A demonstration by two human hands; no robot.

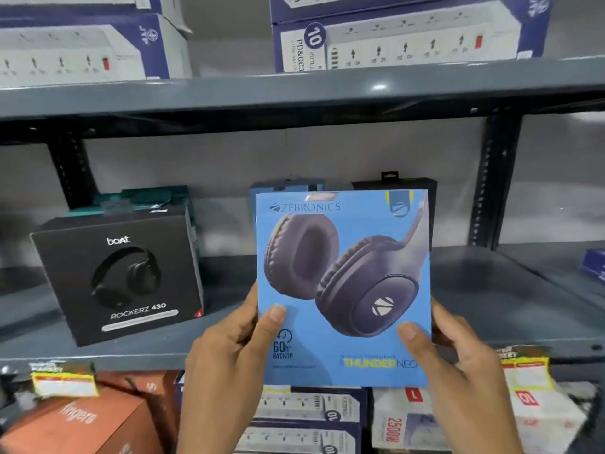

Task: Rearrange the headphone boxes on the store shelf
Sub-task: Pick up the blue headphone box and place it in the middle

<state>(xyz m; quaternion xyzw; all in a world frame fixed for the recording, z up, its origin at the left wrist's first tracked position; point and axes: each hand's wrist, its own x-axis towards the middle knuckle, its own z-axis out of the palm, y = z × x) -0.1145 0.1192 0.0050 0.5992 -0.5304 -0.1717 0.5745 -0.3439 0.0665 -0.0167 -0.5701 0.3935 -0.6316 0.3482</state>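
Both hands hold a blue Zebronics headphone box (343,286) upright in front of the grey middle shelf (491,290). The left hand (229,362) and right hand (465,365) clasp its lower edges, thumbs across the front. A black Boat box (121,276) stands at left. To place it well, set it down squarely, face outward, beside that box.

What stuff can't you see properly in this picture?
All in the head view:
- Two boxes at the back of the shelf: mostly hidden by the blue headphone box.
- Small print beside "60h backup": too small to read.
- Yellow price tags: blurred.
- Fingers of the left hand and right hand: behind the box.
- Teal boxes: covered by the black Boat box.
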